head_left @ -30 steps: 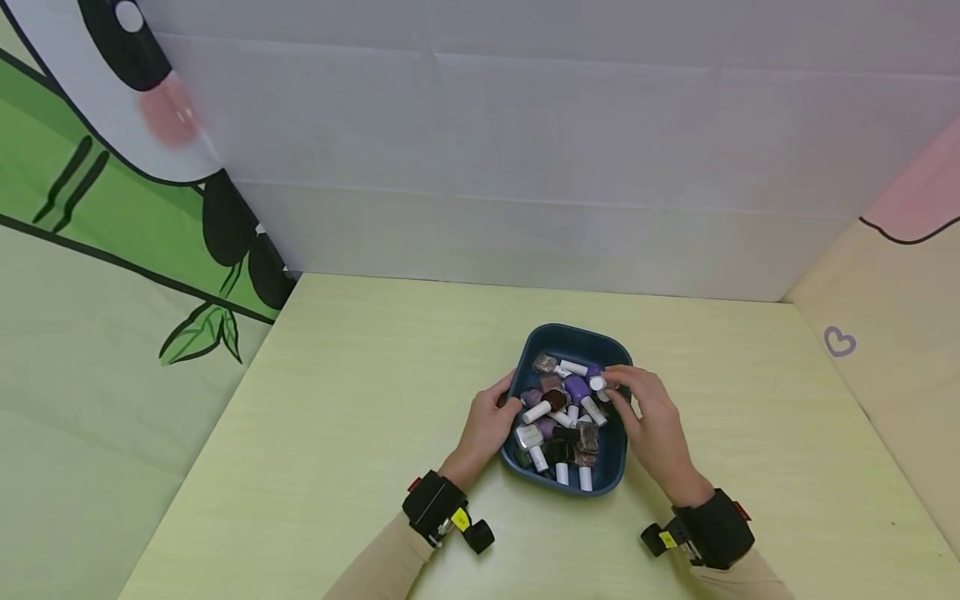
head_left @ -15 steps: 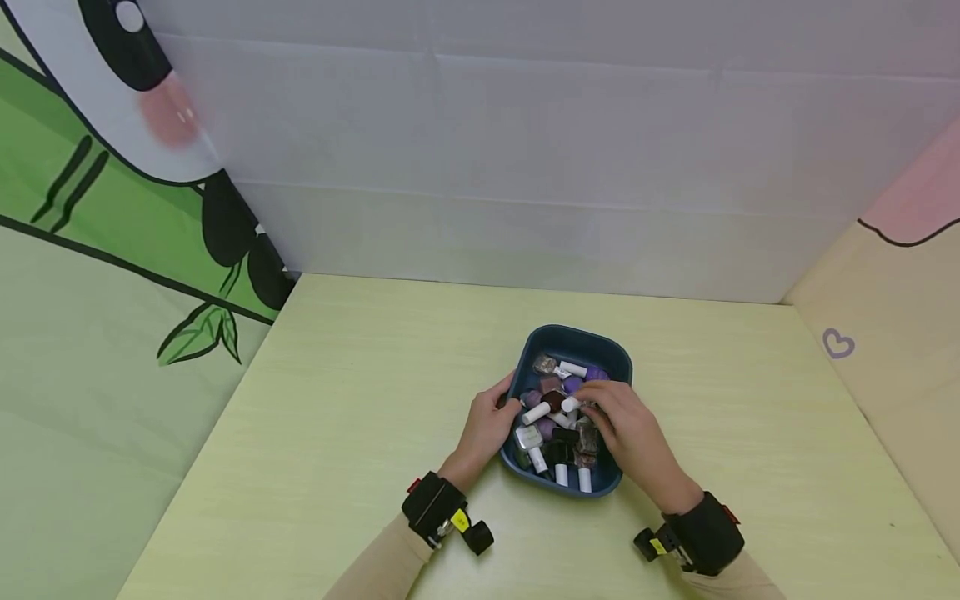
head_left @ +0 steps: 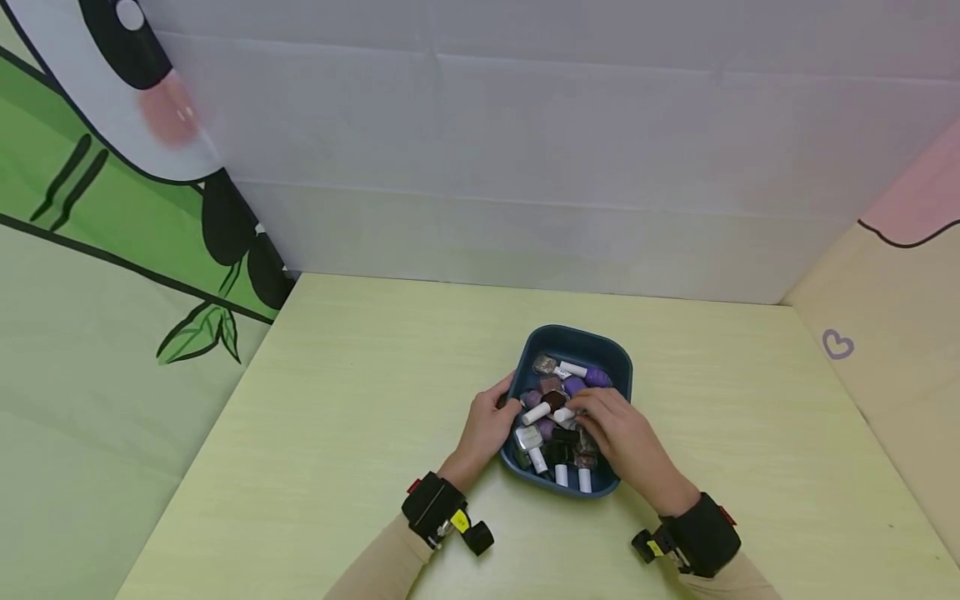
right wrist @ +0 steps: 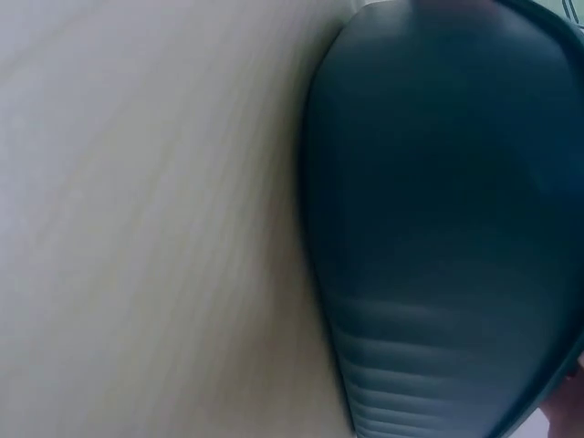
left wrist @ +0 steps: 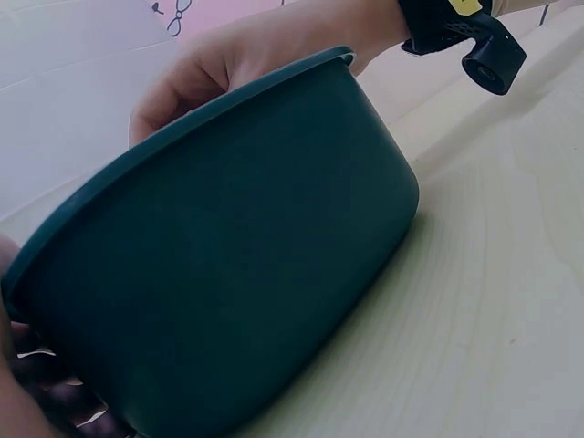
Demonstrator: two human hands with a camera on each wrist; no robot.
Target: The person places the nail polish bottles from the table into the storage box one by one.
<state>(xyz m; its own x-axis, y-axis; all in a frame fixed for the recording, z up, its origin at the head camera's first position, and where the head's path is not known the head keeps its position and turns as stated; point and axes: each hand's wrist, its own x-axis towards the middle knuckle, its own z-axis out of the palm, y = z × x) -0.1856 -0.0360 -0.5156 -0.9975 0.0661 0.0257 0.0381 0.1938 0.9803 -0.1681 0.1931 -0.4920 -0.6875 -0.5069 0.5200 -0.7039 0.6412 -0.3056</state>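
Observation:
A dark blue plastic bin [head_left: 617,354] on the table holds a heap of small nail polish bottles, many with white caps. My left hand [head_left: 483,429] grips the bin's left side, thumb over the rim. Reaching in over the right side, my right hand [head_left: 632,442] pinches a nail polish bottle [head_left: 564,414] by its right end; its white cap points left, and the fingers hide most of it. A purple bottle [head_left: 597,377] lies beyond those fingers. In both wrist views the bin wall [left wrist: 237,228] blocks sight of the bottles.
The pale wood-look table [head_left: 360,400] extends on all sides of the bin. A light grey backdrop [head_left: 525,242] stands behind it, with printed side panels at left and right. Each wrist wears a black camera strap [head_left: 701,533].
My right hand has carried the white-capped bottle from the bin's right rim left and toward me, down over the heap. The purple bottle is uncovered. My left hand stays put.

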